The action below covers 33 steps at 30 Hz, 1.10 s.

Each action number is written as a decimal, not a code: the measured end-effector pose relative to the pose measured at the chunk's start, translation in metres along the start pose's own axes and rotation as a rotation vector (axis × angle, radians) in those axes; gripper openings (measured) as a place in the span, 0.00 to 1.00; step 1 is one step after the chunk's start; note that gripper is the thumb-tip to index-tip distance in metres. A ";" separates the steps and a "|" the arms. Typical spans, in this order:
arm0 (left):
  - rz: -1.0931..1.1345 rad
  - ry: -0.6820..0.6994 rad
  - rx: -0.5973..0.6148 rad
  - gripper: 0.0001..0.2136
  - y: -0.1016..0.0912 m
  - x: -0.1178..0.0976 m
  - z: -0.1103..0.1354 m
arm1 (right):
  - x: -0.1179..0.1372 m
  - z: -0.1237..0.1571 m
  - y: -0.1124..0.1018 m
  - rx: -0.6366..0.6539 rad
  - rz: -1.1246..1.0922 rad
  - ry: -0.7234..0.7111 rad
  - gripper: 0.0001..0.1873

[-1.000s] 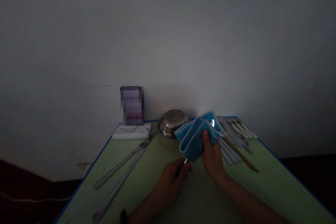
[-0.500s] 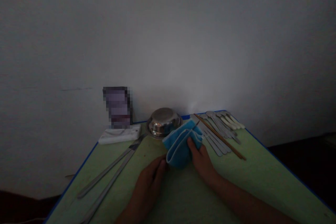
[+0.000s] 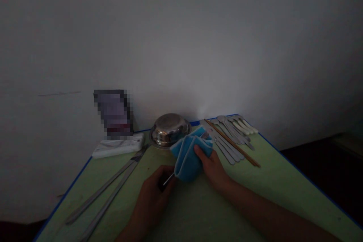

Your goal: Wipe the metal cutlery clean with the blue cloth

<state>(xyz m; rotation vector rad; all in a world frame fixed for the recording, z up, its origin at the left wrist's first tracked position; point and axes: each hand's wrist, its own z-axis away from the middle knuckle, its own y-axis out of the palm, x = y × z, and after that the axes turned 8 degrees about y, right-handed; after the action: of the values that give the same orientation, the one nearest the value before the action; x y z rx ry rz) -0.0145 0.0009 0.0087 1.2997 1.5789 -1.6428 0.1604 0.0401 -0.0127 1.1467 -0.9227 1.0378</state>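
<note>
Shifted since the earlier frame, the utensil [image 3: 169, 179] leaves the cloth [image 3: 188, 164] at eight o'clock; left fingers [image 3: 157, 174] grasp it, right fingers [image 3: 200, 153] pinch the cloth; even pressure should steady both.

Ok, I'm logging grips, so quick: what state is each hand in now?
Left hand: closed, holding a utensil.
Right hand: closed, holding the cloth.

Dim, grey light leaves the wall [image 3: 181, 45] palest around its middle and darker toward the corners. Small highlights glint on the metal bowl [image 3: 168, 124], with a soft shadow on the wall behind. The left hand [image 3: 154, 193] is murky, fine detail looks smeared, and coarse pixelation covers the upright screen [image 3: 115, 113].
</note>
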 end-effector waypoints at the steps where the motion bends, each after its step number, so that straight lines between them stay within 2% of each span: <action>1: -0.028 0.010 -0.001 0.07 0.000 -0.001 0.000 | -0.001 -0.003 0.000 -0.021 -0.068 0.026 0.17; 5: -0.181 0.116 -0.038 0.06 0.000 -0.001 0.000 | 0.002 -0.013 0.000 -0.105 -0.419 0.135 0.13; 7: -0.263 0.217 -0.058 0.05 0.002 0.001 0.002 | 0.006 -0.016 -0.001 -0.124 -0.553 0.209 0.10; 12: -0.398 0.512 -0.015 0.08 0.010 0.009 0.008 | 0.012 -0.018 -0.002 -0.050 -0.731 0.315 0.10; 18: -0.428 0.507 0.002 0.10 0.008 0.011 0.007 | 0.009 -0.017 -0.001 -0.054 -0.634 0.272 0.08; 22: -0.401 0.477 -0.019 0.07 0.004 0.008 0.004 | 0.004 -0.015 -0.004 0.070 -0.525 0.215 0.10; 25: -0.382 0.445 -0.014 0.05 0.003 0.008 0.002 | -0.002 -0.012 -0.006 0.166 -0.351 0.160 0.14; 28: -0.373 0.469 -0.009 0.04 0.004 0.010 0.001 | -0.005 -0.010 -0.006 0.169 -0.233 0.097 0.16; 33: -0.426 0.562 -0.011 0.07 0.005 0.012 0.001 | 0.002 -0.008 -0.002 0.126 -0.401 0.215 0.15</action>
<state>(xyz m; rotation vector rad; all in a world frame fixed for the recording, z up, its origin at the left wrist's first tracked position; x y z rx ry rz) -0.0157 0.0025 -0.0043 1.5932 2.3258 -1.5724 0.1631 0.0482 -0.0128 1.2346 -0.4375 0.8757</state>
